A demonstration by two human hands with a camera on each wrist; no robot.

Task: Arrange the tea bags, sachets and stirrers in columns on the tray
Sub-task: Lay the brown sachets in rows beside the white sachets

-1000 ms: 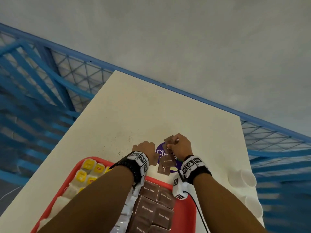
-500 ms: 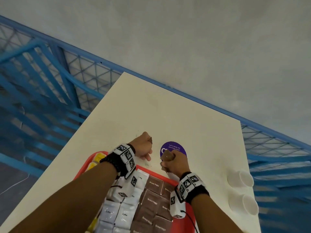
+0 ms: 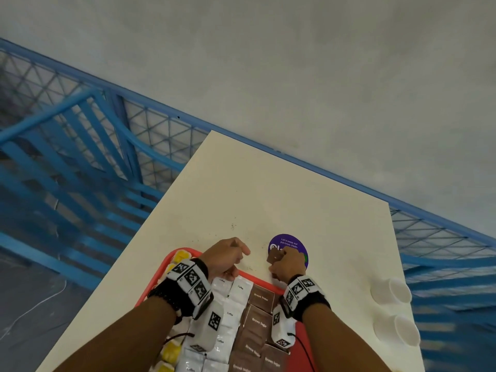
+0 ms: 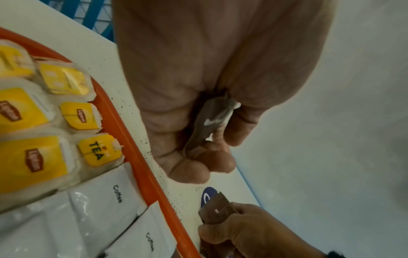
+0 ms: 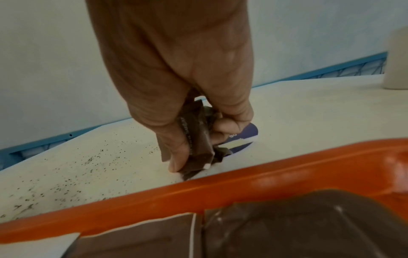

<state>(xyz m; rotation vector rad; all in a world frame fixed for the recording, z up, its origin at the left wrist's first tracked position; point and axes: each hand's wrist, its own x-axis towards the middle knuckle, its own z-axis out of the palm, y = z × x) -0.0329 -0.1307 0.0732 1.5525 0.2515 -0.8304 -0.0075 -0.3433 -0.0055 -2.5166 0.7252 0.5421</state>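
Lying on the cream table (image 3: 268, 189), the red tray (image 3: 171, 260) is the landmark here, and all places are given from it. On the left part of the tray there are yellow Lipton tea bags (image 4: 82, 115) in a column, next to them white coffee sachets (image 3: 229, 315), and then brown sugar sachets (image 3: 259, 322) on the right part. The left hand (image 3: 225, 257) is above the far rim of the tray, near its middle. Its fingers are curled and in the left wrist view they hold one crumpled brown sachet (image 4: 209, 122) in the palm. The right hand (image 3: 288, 264) is just beyond the far right corner of the tray, low over the table. Its fingers and thumb are closed around a small bundle of brown sugar packets (image 5: 196, 137), which stand on edge, with the lower end touching or almost touching the table just outside the tray rim; I cannot tell which. Behind this hand, a round purple sticker (image 3: 291, 244) is on the table. Dark crumbs (image 5: 92, 160) are scattered on the table beyond the far rim. Well to the right of the tray, two white paper cups (image 3: 391, 291) lie near the table edge.
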